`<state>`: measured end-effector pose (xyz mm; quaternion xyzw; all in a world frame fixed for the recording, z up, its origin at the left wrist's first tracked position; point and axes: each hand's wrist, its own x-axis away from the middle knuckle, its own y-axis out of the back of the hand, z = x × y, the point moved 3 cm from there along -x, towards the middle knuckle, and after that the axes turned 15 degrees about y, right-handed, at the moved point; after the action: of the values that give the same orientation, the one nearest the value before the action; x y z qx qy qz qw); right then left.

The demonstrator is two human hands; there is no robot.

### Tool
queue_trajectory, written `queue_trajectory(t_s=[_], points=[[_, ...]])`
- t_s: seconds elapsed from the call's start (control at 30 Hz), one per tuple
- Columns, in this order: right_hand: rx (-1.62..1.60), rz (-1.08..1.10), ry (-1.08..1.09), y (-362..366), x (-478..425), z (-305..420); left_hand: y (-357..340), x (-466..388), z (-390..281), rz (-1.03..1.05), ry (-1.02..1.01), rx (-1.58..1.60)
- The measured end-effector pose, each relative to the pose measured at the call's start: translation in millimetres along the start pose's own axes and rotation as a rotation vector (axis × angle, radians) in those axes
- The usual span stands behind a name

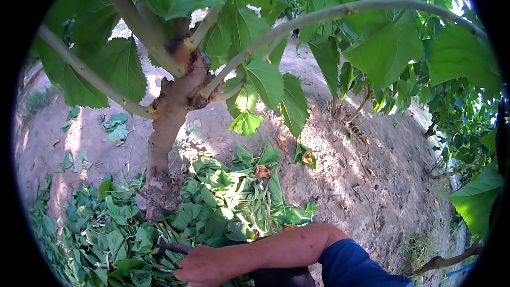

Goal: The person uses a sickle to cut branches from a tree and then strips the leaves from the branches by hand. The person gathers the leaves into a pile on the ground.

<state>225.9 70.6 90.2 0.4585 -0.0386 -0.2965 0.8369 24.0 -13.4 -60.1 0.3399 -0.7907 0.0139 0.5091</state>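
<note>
My right hand (205, 265) reaches in from the lower right, its fist closed around a dark, tapered tool (175, 248) whose tip points left; what kind of tool it is cannot be told. Under and around the hand lies a heap of cut green leaves and thin stems (115, 243). A brighter pile of leaves (223, 191) rests beside the base of a short, knobby tree trunk (165, 139). Several branches spread from the top of the trunk. My left hand is out of view.
A long branch (318, 16) arches across the upper right with large hanging leaves. Another branch (91, 73) slopes to the left. Dry soil (346, 183) lies to the right, with more leafy plants (458, 115) beyond. A bare branch (446, 262) juts in at the lower right.
</note>
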Motion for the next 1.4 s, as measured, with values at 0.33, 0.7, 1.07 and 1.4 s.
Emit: queue_trajectory(t_s=[0.33,0.7,1.07,1.4], points=[[0.049,-0.004,0.019,-10,0,13,-9,6,19,0.021,-0.183,0.059],[0.027,-0.001,-0.046,-7,0,0,-14,4,17,-0.015,0.003,-0.232],[-0.021,0.024,-0.102,13,2,1,-7,10,15,-0.092,-0.19,-0.473],[-0.038,0.139,-0.193,10,4,-18,2,32,-10,-0.198,-0.216,-0.494]])
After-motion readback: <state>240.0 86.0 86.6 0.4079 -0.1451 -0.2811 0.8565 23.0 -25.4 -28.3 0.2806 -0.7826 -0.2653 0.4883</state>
